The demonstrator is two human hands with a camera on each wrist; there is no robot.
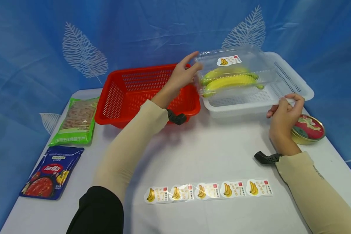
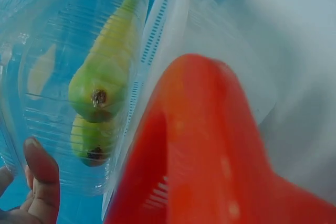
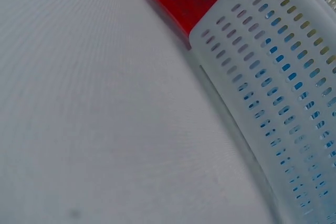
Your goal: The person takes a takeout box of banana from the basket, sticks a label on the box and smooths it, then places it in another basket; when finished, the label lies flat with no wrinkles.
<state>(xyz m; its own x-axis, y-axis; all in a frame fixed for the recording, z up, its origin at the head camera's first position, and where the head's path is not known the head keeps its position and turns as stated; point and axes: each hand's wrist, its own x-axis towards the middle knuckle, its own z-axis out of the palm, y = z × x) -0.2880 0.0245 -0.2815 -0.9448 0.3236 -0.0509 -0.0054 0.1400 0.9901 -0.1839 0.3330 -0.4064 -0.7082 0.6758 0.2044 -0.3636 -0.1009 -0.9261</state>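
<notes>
My left hand (image 1: 183,73) holds the left end of a clear plastic box (image 1: 251,57), its index finger stretched along the lid's far corner. Bananas (image 1: 232,83) lie inside, and a banana label (image 1: 229,60) is stuck on the lid. The box sits tilted over a white basket (image 1: 305,89), its left end overhanging the rim. At the basket's front right rim, my right hand (image 1: 288,115) grips with bent fingers. In the left wrist view, the thumb (image 2: 43,179) stands against the box's end. The right wrist view shows the basket's slotted side (image 3: 268,93) but no fingers.
A red basket (image 1: 114,97) stands left of the white one. A green-edged food bag (image 1: 79,120) and a blue sauce pouch (image 1: 52,172) lie at the left. A round tin (image 1: 310,128) is beside the right hand. A strip of banana labels (image 1: 207,191) lies in front.
</notes>
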